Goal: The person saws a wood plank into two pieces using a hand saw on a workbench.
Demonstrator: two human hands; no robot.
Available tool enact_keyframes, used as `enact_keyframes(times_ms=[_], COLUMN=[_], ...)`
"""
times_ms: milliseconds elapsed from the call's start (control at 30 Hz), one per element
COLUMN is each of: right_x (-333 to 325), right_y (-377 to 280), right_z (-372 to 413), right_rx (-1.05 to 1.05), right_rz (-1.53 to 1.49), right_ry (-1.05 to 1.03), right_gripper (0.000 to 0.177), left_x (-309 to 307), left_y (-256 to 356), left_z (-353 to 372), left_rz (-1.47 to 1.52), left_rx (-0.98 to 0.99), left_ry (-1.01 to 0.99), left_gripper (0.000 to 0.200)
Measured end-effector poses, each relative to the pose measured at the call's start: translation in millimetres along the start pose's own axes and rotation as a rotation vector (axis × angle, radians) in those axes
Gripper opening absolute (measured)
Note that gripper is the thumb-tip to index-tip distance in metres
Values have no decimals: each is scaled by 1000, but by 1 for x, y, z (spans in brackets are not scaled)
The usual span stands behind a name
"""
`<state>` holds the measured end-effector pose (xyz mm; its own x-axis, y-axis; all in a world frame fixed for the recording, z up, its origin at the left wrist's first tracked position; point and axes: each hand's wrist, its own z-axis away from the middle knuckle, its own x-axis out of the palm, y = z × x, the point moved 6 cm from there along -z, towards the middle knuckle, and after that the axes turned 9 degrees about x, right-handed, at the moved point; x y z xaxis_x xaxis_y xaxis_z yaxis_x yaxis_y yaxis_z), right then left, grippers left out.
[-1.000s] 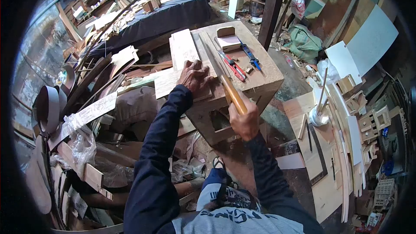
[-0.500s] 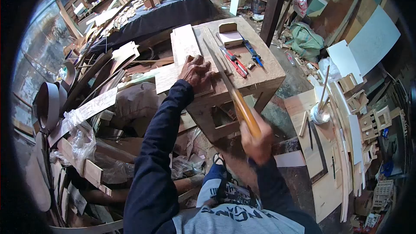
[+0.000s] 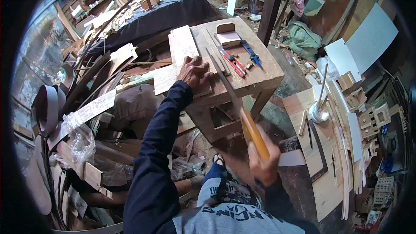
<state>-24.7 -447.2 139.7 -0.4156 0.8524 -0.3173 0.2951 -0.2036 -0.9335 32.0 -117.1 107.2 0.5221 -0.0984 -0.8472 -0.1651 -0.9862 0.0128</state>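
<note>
My right hand [image 3: 265,161] is closed around the yellow-brown wooden handle of a handsaw [image 3: 254,133]. The saw's long blade slants up and left across the front edge of a wooden work stool [image 3: 269,70]. On the stool, my left hand [image 3: 193,74] presses down with bent fingers on a crosswise wooden board [image 3: 165,80], just left of the blade. Another pale board [image 3: 183,45] extends away from that hand toward the back. Where the blade meets the wood is hard to make out. Thin wooden strips lie beside the blade.
Red-handled pliers [image 3: 234,63], a blue tool [image 3: 251,53] and a small wooden box [image 3: 228,34] lie on the stool. Wood scraps and plastic [image 3: 82,143] crowd the left. A plywood sheet [image 3: 323,199] is at right. Behind stands a dark-covered table [image 3: 173,15]; another person's hands show beyond it.
My right hand has drawn the saw back toward my body, down and slightly right. My left hand stays on the board.
</note>
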Motion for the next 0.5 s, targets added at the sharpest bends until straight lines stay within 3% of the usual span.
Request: enact_keyframes(times_ms=[133,200,367,500], right_x=[41,59,5,-15], right_y=[4,4,9,5], right_z=[-79,-101,-16,30], right_rx=[-241,-140,-56,-35], right_rz=[15,-10,5,34], right_ry=[59,-17,-13,14], right_gripper=[46,46,46,43], left_x=[1,7,3,5], left_y=[-4,-6,-2,-6], left_z=[-2,1,2,3], left_rz=[-13,-33,-20,-21], left_rx=[16,23,-67,-3], left_ry=[-17,-28,-48,68], left_gripper=[32,33,33,31])
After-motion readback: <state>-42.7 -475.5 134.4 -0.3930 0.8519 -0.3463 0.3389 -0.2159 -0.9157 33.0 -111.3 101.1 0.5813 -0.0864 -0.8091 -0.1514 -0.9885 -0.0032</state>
